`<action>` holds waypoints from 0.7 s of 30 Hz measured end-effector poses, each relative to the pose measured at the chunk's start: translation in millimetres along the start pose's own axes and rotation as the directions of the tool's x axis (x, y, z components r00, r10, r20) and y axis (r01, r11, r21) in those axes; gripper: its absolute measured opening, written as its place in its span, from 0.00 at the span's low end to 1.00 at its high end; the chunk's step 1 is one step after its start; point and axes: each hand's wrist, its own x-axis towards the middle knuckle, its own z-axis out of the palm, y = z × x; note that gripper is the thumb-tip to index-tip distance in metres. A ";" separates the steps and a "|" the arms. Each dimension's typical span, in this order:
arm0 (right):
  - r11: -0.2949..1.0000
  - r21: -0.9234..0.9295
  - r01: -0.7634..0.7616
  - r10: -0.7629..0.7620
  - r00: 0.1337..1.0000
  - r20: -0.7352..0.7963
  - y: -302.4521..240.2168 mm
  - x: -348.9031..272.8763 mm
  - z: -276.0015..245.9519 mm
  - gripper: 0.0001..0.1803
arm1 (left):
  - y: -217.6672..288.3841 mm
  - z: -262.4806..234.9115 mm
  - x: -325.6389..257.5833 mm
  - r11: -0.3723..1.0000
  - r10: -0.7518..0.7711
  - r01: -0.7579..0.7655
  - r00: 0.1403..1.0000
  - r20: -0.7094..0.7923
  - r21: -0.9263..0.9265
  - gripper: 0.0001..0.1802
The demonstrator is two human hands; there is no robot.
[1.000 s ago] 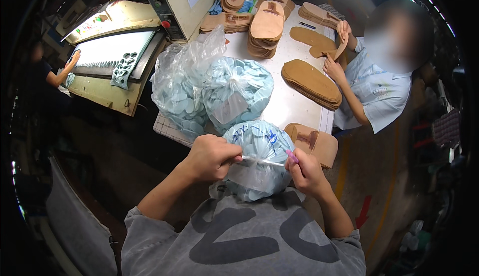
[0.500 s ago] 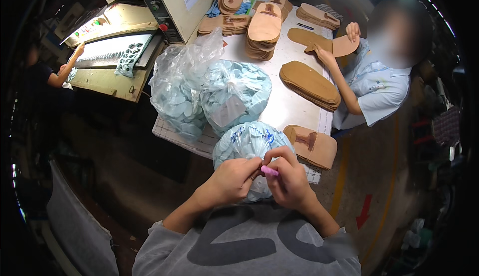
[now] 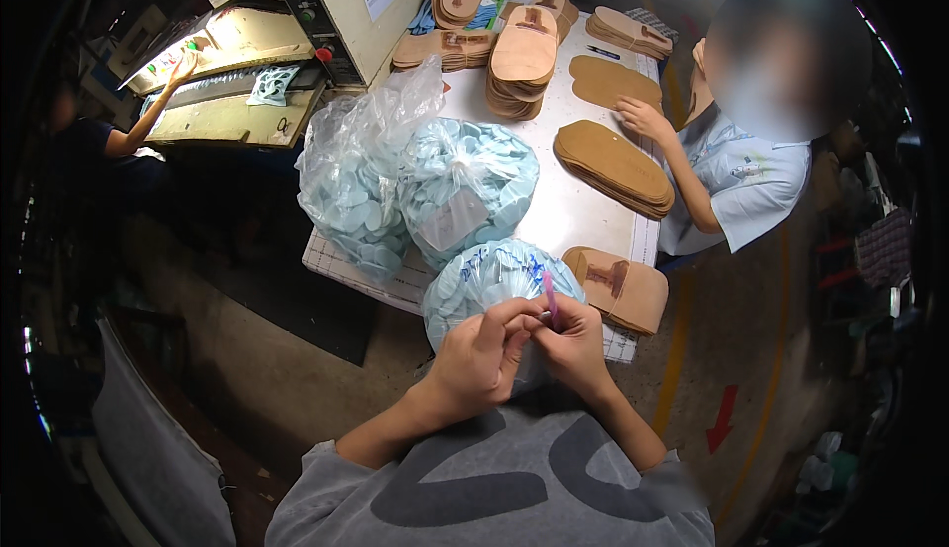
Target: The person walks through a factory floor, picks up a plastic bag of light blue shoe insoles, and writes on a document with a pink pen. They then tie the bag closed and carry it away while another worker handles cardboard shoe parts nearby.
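At the near edge of the table stands a clear plastic bag [image 3: 465, 295] full of light-blue flat pieces, with blue marks on its top. Close in front of it, both my hands meet at the fingertips. My right hand [image 3: 575, 344] pinches a thin pink strip [image 3: 550, 292], its end standing up above the fingers. My left hand [image 3: 476, 359] is closed, thumb and fingers pressed together against the right fingertips; what they grip is hidden. Two more bags of light-blue pieces, a tied bag [image 3: 470, 186] and a looser bag [image 3: 346, 186], sit just beyond.
A white table [image 3: 534, 226] carries tan sole-shaped stacks [image 3: 522, 53], a brown stack [image 3: 613, 167] and a banded bundle [image 3: 633, 300]. A co-worker [image 3: 746, 186] at the right touches a brown piece [image 3: 608, 83]. Another person's arm [image 3: 148, 122] reaches over a lit machine [image 3: 232, 112] at far left.
The pink strip now points upward, and my hands have shifted slightly. The co-worker's raised hand drew back with a piece. At the machine, the person's arm rose and the light-blue sheet moved.
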 end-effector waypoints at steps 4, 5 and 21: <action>0.967 -0.189 0.171 -0.143 0.977 0.156 0.8 -9.1 -2.4 0.08 | 0.6 8.3 -18.8 0.997 0.046 -0.044 0.999 -0.027 0.057 0.22; 0.965 -0.208 0.159 -0.121 0.975 0.185 -0.7 -11.7 -3.2 0.09 | 0.5 8.6 -23.7 0.998 0.062 -0.061 0.996 -0.060 0.027 0.21; 0.941 -0.297 0.162 -0.125 0.982 0.140 3.0 -42.2 17.5 0.04 | -9.6 -33.7 -45.5 0.984 -0.173 0.169 0.982 0.071 0.060 0.31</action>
